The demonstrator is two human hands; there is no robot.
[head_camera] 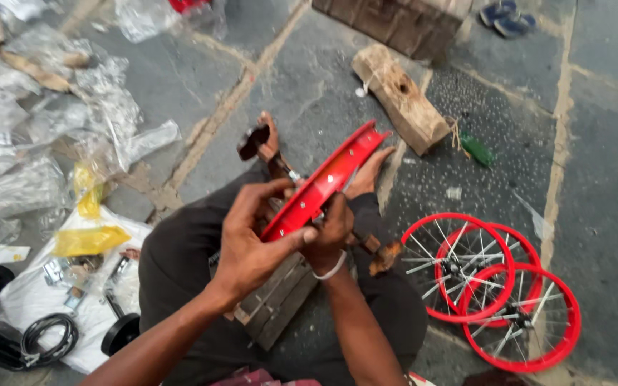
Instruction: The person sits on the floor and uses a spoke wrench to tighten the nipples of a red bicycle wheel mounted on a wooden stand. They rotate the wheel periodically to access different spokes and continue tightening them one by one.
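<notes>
Left hand (246, 243) up close, gripping red wheel rim (323, 180) over lap; right hand (330, 232) pinching rim's lower edge. Rim tilted, resting on wooden stand (273, 300). Finished red spoked wheels (491, 289) stacked on stone floor (602, 179), at right.

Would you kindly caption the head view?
Both hands, left hand and right hand, grip a red wheel rim beside finished red spoked wheels.

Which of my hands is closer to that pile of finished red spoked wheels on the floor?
Right. Your right hand grips the red rim on the side facing the red spoked wheels, which lie to its right. Your left hand holds the rim's other side, farther from them.
</notes>
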